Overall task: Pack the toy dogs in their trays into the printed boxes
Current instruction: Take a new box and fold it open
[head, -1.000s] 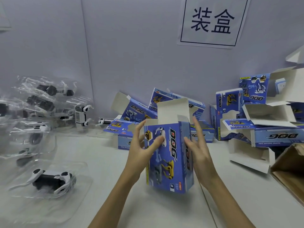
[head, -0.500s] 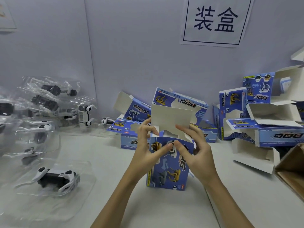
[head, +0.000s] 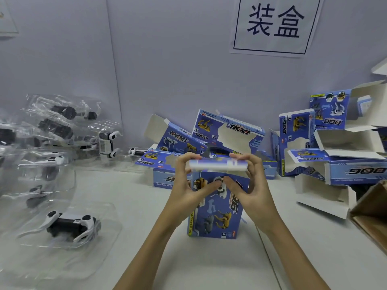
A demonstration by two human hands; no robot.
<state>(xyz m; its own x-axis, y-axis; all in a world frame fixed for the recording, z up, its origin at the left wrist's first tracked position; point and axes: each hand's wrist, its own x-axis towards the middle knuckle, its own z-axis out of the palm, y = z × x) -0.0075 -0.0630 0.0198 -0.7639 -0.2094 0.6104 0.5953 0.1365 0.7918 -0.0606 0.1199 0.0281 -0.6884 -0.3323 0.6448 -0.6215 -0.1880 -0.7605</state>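
Note:
A blue printed DOG box (head: 217, 214) stands upright on the white table (head: 134, 197) in front of me. My left hand (head: 188, 185) and my right hand (head: 250, 185) grip its upper end from either side, fingers over the top flap (head: 217, 165), which lies folded down almost flat. To the left, a black-and-white toy dog (head: 71, 225) lies in its clear plastic tray (head: 100, 243). Several more trayed dogs (head: 62, 130) are piled at the far left against the wall.
A heap of open blue boxes (head: 228, 132) lies against the wall behind my hands, and more open boxes (head: 343, 151) are stacked at the right. A brown carton (head: 372, 214) juts in at the right edge. A paper sign (head: 274, 24) hangs on the wall.
The box went from tilted in my hands to standing upright on the table. Its raised top flap has been folded down, and both hands moved up to the box's top end.

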